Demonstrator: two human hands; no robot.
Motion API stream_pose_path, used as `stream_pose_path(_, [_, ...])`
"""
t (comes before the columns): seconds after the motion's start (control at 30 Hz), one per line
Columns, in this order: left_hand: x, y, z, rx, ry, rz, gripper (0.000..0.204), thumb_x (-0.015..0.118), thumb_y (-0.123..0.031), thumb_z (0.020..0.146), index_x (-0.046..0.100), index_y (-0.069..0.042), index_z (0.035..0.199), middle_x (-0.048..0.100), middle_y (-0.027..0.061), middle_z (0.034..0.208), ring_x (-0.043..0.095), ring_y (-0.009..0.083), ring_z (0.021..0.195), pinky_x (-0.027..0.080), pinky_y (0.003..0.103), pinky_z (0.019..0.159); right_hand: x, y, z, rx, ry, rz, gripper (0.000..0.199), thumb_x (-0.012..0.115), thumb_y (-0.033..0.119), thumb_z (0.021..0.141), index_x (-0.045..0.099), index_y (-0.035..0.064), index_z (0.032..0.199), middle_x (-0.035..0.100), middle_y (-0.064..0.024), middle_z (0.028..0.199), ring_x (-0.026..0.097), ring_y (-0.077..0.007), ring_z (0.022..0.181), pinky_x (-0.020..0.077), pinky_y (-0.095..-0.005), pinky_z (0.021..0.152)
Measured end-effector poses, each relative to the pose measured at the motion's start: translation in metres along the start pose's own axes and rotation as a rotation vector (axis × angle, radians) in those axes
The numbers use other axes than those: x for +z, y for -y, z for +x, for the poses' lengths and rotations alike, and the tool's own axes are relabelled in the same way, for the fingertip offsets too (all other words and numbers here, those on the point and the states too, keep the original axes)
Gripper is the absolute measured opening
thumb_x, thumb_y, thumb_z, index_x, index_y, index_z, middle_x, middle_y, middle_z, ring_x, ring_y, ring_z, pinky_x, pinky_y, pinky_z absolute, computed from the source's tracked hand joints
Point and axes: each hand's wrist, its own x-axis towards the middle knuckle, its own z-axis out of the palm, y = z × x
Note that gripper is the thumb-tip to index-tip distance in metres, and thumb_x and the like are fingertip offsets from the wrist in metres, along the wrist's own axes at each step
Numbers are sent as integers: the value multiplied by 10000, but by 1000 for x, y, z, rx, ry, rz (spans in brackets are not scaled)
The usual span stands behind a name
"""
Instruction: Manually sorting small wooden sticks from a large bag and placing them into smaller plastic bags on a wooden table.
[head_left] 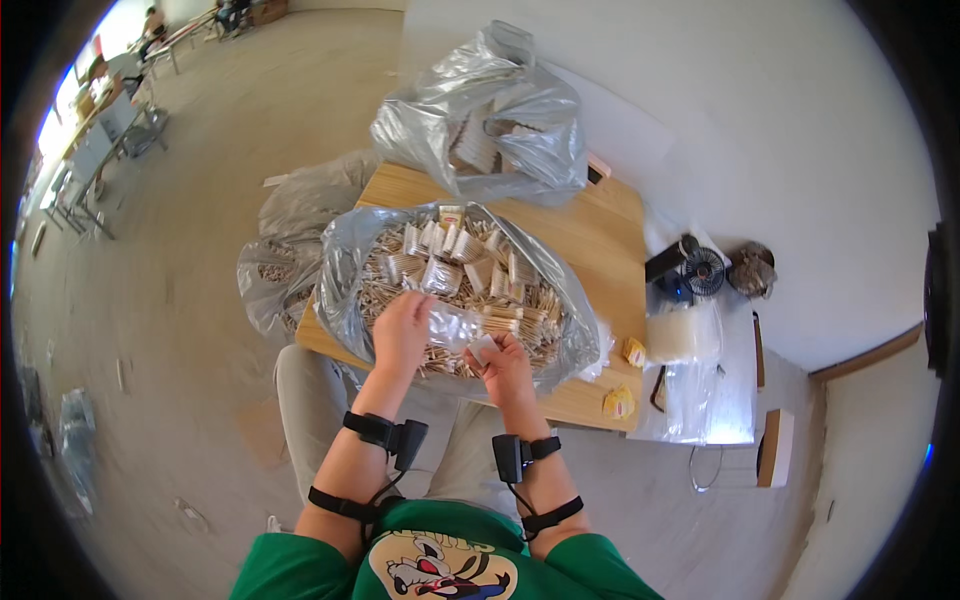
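Note:
My left hand point(400, 332) pinches the edge of a small clear plastic bag point(455, 326), which stretches toward the right. Between the fingers of my right hand point(505, 370) is a small white piece point(483, 349), like card or paper; whether it touches the clear bag I cannot tell. Both hands are over the near side of a large, opened grey plastic sack point(345, 260) on the table. Loose cotton swabs point(545, 305) fill the sack, with several clear packs of cotton swabs point(442, 277) lying on top.
The wooden table point(612, 275) also bears a second grey sack point(430, 110) at its far side and yellow crumpled packets point(619, 402) at right. Beyond them are a small black fan point(703, 271) and a stack of clear bags point(685, 335). More sacks point(275, 272) lie left. A wall stands right.

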Motion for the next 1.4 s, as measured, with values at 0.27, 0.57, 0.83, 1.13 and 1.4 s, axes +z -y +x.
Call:
stream_pose_path(0.27, [-5,41,-22,-177,-127,-111,228,621,-182,859,558,7,748,515,115,614,454,198,539,403,329,542,-66,37,-74,-542,-195,-429,246,513,-126,737,640,43,862,613,-57,982,554,-142,964,443,-250,797])
stream_pose_path(0.57, [28,24,-25,-322,64,-285,271,586,-222,907,541,-33,719,458,-16,565,410,66,514,346,242,485,-253,64,-142,-461,-964,-706,190,570,9,796,668,48,954,631,-51,764,608,-134,660,478,-269,583])
stream_pose_path(0.83, [48,-17,-37,-331,207,-405,245,574,-219,918,559,-47,745,450,-37,556,378,41,484,308,217,440,-251,64,-124,-436,-1054,-1205,118,643,49,760,593,66,866,601,-131,846,606,-248,744,477,-348,639])
stream_pose_path(1.13, [76,-91,-60,-68,427,-346,192,612,-179,878,592,-19,774,527,41,579,472,105,531,394,274,503,-167,67,-135,-600,-927,-1331,218,660,138,790,572,79,980,587,-107,940,605,-265,809,479,-343,694])
stream_pose_path(1.4, [100,-117,-64,-84,603,-376,164,617,-159,874,617,-4,820,556,38,621,485,103,555,408,266,526,-96,60,-149,-429,-378,-722,245,581,14,843,501,6,1073,586,-47,779,583,-107,623,458,-231,539])
